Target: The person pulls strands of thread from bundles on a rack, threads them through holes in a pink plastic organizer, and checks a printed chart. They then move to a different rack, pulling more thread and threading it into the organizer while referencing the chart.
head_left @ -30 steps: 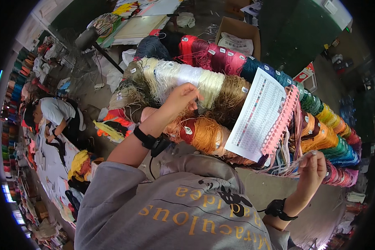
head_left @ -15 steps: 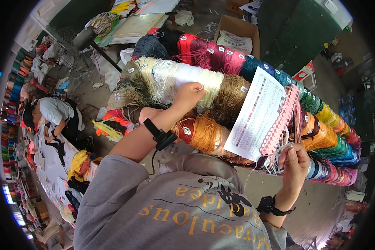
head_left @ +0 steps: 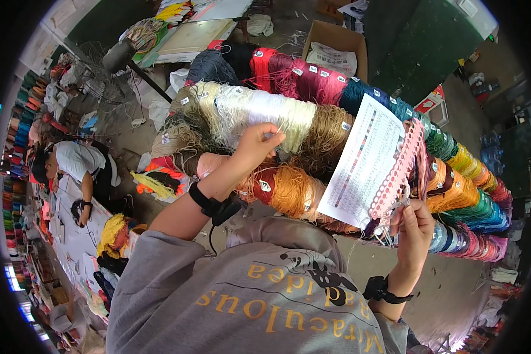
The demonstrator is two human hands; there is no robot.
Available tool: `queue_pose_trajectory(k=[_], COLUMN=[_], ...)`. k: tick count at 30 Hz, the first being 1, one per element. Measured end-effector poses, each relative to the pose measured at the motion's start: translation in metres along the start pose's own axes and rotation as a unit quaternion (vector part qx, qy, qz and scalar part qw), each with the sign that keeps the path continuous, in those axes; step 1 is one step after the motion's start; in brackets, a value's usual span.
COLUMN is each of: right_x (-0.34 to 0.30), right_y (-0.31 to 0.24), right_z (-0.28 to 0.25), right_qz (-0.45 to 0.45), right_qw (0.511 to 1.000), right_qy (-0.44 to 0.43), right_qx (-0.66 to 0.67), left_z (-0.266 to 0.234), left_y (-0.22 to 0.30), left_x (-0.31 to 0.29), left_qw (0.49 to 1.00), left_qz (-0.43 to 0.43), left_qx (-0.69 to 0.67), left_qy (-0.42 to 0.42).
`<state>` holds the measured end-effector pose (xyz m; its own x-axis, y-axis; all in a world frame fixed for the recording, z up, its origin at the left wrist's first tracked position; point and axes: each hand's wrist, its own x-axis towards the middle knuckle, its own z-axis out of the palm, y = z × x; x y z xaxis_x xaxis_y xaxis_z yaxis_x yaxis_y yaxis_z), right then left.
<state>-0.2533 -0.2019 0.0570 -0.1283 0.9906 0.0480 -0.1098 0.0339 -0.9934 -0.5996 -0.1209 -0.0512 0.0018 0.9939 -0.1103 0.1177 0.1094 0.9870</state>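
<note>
My left hand (head_left: 259,144) is closed in a pinch on a pale thread, just in front of the cream and white yarn bundles (head_left: 259,109). My right hand (head_left: 415,223) pinches white threads (head_left: 386,231) at the lower end of a pink strip with a row of holes (head_left: 394,174). Along that strip hang other strands, some dark red. Beside the strip lies a white printed chart sheet (head_left: 360,162), resting over the yarn. A brown yarn bundle (head_left: 327,133) sits between my left hand and the sheet. An orange bundle (head_left: 292,189) lies below my left wrist.
More labelled yarn in red, teal, yellow, green and pink runs along the rack (head_left: 454,150) to the right. A cardboard box (head_left: 338,44) stands behind. At the left, a co-worker (head_left: 79,162) bends over a table (head_left: 71,236), near a fan (head_left: 103,74).
My left hand has drawn back from the white yarn, toward me and slightly left. My right hand has shifted slightly at the threads. The co-worker's arm has moved.
</note>
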Motion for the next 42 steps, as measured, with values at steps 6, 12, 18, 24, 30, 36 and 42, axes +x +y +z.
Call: queue_pose_trajectory(k=[6, 12, 18, 24, 30, 36, 42], right_x=[0.012, 0.018, 0.017, -0.005, -0.006, 0.014, 0.003], right_y=[0.021, 0.036, -0.003, -0.051, -0.149, -0.19, -0.211], right_z=[0.026, 0.058, 0.046, 0.018, 0.046, 0.039, -0.117], right_qz=[0.11, 0.292, 0.241, 0.11, -0.058, -0.277, -0.263], right_qw=[0.985, 0.929, 0.952, 0.908, 0.887, 0.852, 0.946], right_qy=[0.055, -0.071, -0.121, -0.249, -0.145, -0.116, -0.041], right_qx=[0.121, 0.218, 0.142, -0.32, -0.435, -0.428, -0.183], left_z=[0.029, 0.068, 0.07, 0.051, 0.079, 0.106, 0.071], left_y=[0.055, 0.093, 0.091, 0.111, 0.173, 0.195, 0.155], left_x=[-0.046, -0.104, -0.102, -0.081, -0.053, -0.04, -0.007], left_qw=[0.991, 0.881, 0.87, 0.884, 0.898, 0.701, 0.86], left_qz=[0.014, 0.276, 0.333, 0.306, 0.186, 0.006, -0.035], left_qx=[-0.06, 0.317, 0.283, 0.232, -0.074, -0.236, -0.207], left_qy=[-0.117, -0.215, -0.228, -0.269, -0.391, -0.673, -0.466])
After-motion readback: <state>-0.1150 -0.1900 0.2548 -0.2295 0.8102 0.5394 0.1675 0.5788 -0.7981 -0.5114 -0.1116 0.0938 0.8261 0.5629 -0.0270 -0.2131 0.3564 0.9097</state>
